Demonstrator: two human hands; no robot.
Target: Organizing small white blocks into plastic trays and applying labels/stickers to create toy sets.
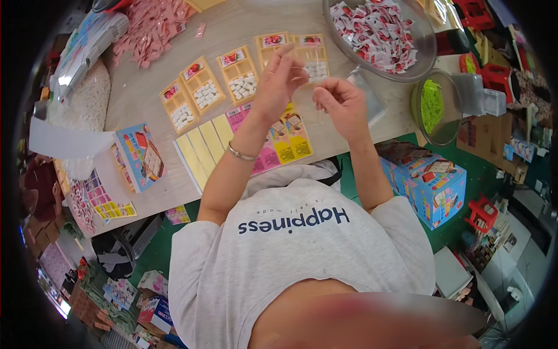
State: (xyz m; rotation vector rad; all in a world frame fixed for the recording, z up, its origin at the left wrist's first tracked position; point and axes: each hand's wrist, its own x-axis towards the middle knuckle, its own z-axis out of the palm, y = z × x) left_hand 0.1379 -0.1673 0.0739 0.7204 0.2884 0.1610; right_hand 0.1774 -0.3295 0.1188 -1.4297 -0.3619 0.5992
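Observation:
My left hand [279, 84] is over the row of yellow trays, its fingers loosely bent and apart. No held thing shows in it. My right hand [343, 103] is closed in a pinch just to its right; what the fingertips hold, if anything, is too small to make out. Below the hands a tray [315, 71] with white cubes and a strawberry-pictured packet is partly hidden by my left fingers. Similar trays [242, 84] [206, 93] [181, 115] stand to the left, each with white cubes and a packet. Transparent plastic bags [372, 100] lie beside my right hand.
Printed yellow and pink card sheets [285, 145] lie nearest me. A bowl of red-and-white packets [378, 35] and a bowl of green pieces [431, 107] stand right. Pink packets [152, 29] are heaped far left, near a bag of white cubes [93, 93]. Blue boxes [139, 157] [433, 186] stand around.

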